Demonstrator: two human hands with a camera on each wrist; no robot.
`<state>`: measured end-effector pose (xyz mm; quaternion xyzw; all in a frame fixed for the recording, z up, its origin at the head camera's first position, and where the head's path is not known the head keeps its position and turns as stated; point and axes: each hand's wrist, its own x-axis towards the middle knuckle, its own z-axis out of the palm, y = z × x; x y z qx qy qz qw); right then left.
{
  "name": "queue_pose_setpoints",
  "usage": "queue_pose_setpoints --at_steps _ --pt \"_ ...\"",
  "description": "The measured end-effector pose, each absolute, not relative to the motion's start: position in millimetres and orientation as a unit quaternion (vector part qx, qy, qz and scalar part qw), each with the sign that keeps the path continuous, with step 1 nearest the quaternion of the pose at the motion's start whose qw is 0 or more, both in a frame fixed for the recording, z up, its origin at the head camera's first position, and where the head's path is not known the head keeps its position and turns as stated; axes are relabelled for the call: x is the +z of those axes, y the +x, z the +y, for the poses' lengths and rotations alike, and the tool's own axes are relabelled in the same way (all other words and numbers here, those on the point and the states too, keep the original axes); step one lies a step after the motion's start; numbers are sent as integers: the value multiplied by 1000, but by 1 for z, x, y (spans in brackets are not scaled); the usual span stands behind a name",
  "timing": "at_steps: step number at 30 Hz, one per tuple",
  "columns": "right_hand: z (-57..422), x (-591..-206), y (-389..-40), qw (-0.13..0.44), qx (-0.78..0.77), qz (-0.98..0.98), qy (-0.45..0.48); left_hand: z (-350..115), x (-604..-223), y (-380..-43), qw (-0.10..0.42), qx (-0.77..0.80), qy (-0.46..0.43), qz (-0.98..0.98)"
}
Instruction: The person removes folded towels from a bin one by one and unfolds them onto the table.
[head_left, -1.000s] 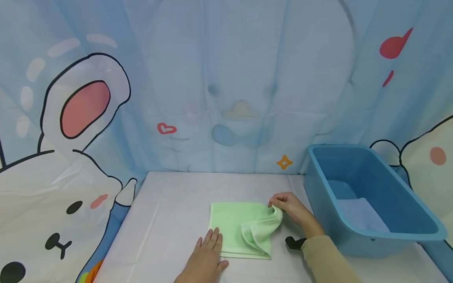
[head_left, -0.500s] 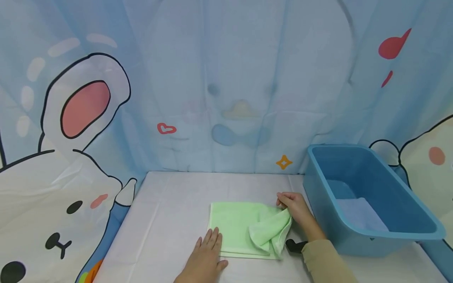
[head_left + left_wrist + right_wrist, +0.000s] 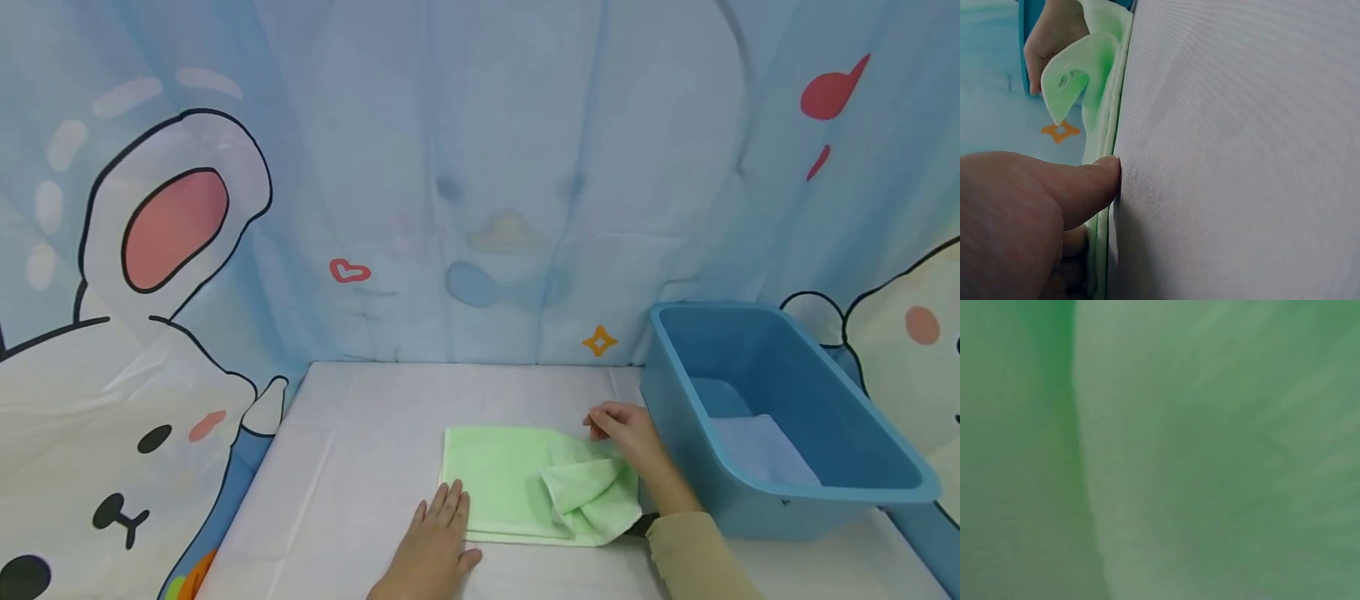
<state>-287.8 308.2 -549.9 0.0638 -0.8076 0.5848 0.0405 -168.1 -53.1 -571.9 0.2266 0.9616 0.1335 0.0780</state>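
A light green towel lies folded flat on the white-covered table, its right part lifted and bunched. My left hand rests with straight fingers on its near left corner. The left wrist view shows the left thumb along the towel's layered edge. At the far right of the towel, my right hand has curled fingers and grips the raised cloth; its fingertips are partly hidden. Blurred green cloth fills the right wrist view.
A blue plastic bin stands just right of the right hand, with a pale lilac cloth inside. Behind the table hangs a blue printed curtain. A dark shape shows between the towel and the right sleeve.
My right hand has moved a little to the right, drawing the towel's lifted part along, so the towel spreads wider that way. My left hand stays in place on the corner.
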Motion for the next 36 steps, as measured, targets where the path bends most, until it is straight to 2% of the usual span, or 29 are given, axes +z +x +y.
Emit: queue_pose_setpoints --at_steps 6,9,11,15,17,19,28,36 --pt "304 -539 -272 -159 616 -744 204 -52 -570 -167 81 135 225 962" --pt "300 -539 -265 -217 607 -734 214 -52 -571 -167 80 134 226 961" --pt "298 -539 -262 -204 592 -753 203 -52 -572 -167 80 131 227 962" --pt "294 -541 -263 -122 527 -823 176 -52 -574 -169 80 128 223 963" --pt "292 -542 -267 -106 494 -846 171 -52 -575 -169 81 126 221 964" --pt "289 -544 -271 -115 467 -859 178 -52 -576 -169 81 126 221 964" --pt "284 -545 -276 -229 483 -821 202 -52 -578 -169 81 139 220 962" --pt "306 -549 -271 -247 523 -776 249 -52 -574 -167 80 141 218 962"
